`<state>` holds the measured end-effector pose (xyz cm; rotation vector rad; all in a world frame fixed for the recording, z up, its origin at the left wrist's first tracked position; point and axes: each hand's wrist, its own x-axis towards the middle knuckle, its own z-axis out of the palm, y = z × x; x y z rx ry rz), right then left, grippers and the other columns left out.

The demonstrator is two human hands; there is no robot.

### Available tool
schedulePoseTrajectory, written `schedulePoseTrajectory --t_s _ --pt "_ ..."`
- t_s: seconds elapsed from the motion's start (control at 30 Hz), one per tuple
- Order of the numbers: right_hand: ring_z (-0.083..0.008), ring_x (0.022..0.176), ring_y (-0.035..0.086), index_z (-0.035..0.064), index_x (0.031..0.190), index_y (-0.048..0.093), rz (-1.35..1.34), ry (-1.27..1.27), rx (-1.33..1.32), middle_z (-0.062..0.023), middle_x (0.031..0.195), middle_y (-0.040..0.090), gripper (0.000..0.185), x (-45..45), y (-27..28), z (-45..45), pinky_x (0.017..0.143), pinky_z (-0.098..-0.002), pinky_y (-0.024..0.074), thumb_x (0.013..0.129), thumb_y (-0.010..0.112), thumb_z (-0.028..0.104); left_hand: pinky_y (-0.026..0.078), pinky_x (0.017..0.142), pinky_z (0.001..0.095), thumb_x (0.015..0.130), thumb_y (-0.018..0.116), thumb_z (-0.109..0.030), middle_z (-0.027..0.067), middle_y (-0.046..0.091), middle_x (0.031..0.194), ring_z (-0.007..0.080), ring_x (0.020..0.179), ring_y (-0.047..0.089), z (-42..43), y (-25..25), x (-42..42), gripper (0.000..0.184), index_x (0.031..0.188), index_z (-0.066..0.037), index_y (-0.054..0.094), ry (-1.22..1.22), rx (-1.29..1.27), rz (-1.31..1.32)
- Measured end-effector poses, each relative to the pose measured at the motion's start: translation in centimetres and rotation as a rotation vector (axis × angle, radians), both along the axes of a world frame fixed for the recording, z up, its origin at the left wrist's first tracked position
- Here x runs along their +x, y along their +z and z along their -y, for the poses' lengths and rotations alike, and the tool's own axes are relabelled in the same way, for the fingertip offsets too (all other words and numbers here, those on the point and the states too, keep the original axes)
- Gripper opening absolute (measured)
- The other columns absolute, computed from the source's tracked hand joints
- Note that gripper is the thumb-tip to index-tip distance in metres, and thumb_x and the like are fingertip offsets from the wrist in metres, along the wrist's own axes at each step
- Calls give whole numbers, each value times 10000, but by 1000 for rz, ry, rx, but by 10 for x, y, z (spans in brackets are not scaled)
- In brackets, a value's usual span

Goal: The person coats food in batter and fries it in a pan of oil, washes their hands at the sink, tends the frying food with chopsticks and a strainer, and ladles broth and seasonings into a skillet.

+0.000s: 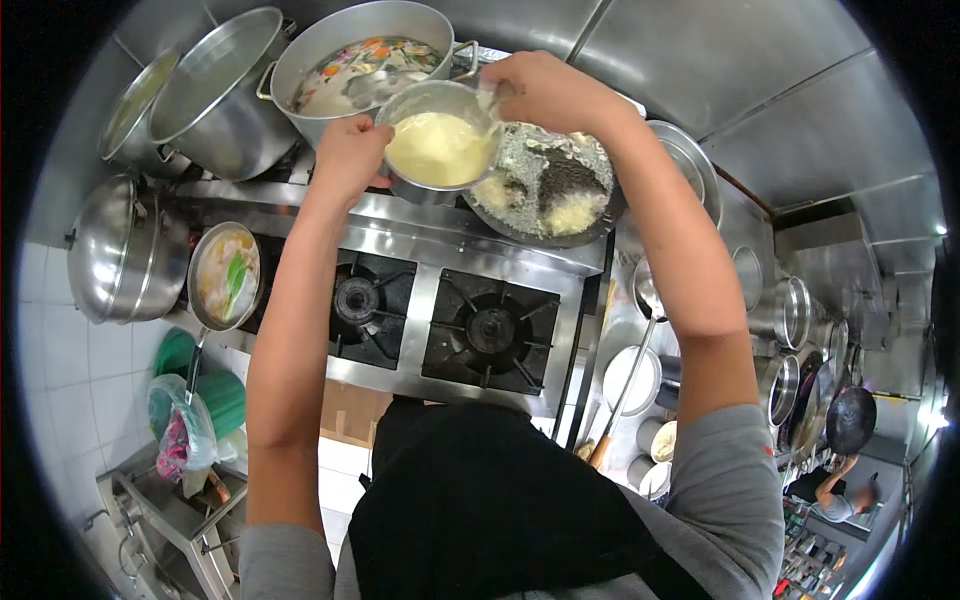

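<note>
My left hand is closed on the near-left rim of a metal pot of pale yellow batter, which is tilted towards me. My right hand is closed at the pot's far-right rim. Its fingertips are blurred, and I cannot make out what they hold. Just right of the batter pot, a wok of bubbling oil holds pale frying pieces under my right forearm. Behind the batter pot stands a large two-handled stockpot with liquid and cut vegetables.
Two gas burners are nearest my body. On the left are a pan with a green leaf, large steel pots and a green bin. A long-handled ladle and white containers lie right. Another person is far right.
</note>
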<state>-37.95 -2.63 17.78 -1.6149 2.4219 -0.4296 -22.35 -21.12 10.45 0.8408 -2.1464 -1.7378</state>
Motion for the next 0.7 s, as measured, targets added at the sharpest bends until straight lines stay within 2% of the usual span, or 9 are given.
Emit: schedulePoseTrajectory --t_s 0.13,0.23,0.27,0.33,0.57,0.63,0.7 --pt "-232 713 586 2 925 605 52 -10 -7 -138 778 627 234 -7 -7 -15 692 -355 474 723 645 114 570 489 303 836 578 -151 34 549 687 135 572 581 8 1 12 179 730 -7 583 -15 -23 1" --pt "-238 692 591 -3 903 609 17 29 -93 -130 755 632 213 -22 -34 -9 676 -353 478 727 644 114 565 489 299 836 578 -150 27 547 684 131 579 582 11 6 19 170 726 -21 578 -10 -40 32" --pt "-238 692 591 -3 903 609 18 29 -93 -130 755 632 213 -28 -39 -5 676 -353 478 727 644 114 552 474 301 825 588 -149 21 524 655 126 563 559 14 3 21 184 698 -17 568 7 -18 18" --pt "-288 812 641 37 932 658 70 -36 -10 -153 869 668 242 -34 -43 5 737 -374 506 715 661 143 540 459 303 815 598 -147 15 501 626 122 546 537 18 -1 22 200 671 -14 559 25 6 5" --pt "-272 807 646 45 924 667 -4 -59 -71 -142 869 671 225 -41 -39 12 738 -363 512 719 669 138 541 472 297 816 602 -155 16 513 629 119 551 540 19 3 24 199 675 -22 559 37 3 -1" --pt "-229 751 630 12 930 647 86 -93 -67 -127 834 670 209 -32 -32 6 708 -345 497 745 645 109 543 476 298 816 604 -157 16 516 630 117 552 539 19 4 23 197 676 -24 561 40 7 -9" --pt "-226 751 632 14 927 647 54 -95 -39 -126 833 671 202 -24 -25 0 709 -344 497 750 647 110 544 478 298 815 606 -160 20 523 635 116 558 542 21 1 20 195 683 -22 567 31 -19 11"
